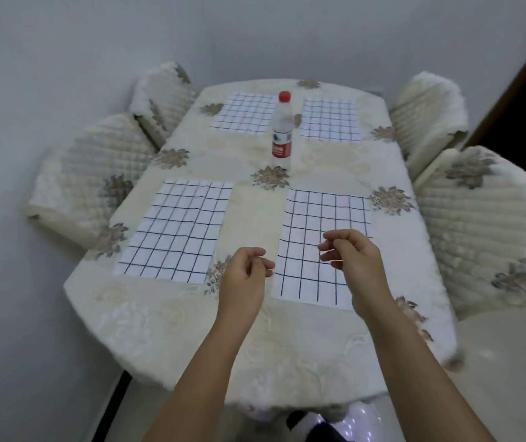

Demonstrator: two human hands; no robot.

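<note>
A clear plastic bottle (282,132) with a red cap and red label stands upright near the middle of the table, towards its far end. My left hand (245,275) hovers over the near part of the table with its fingers loosely curled and nothing in it. My right hand (354,255) hangs above the near right grid sheet (306,218), fingers loosely curled, also holding nothing. Both hands are well short of the bottle.
The table (255,339) wears a cream cloth with flower patches. Four white grid sheets lie on it: near left (175,231), far left (244,113), far right (331,120). Padded chairs stand at the left (86,177) and right (478,218). Walls close behind.
</note>
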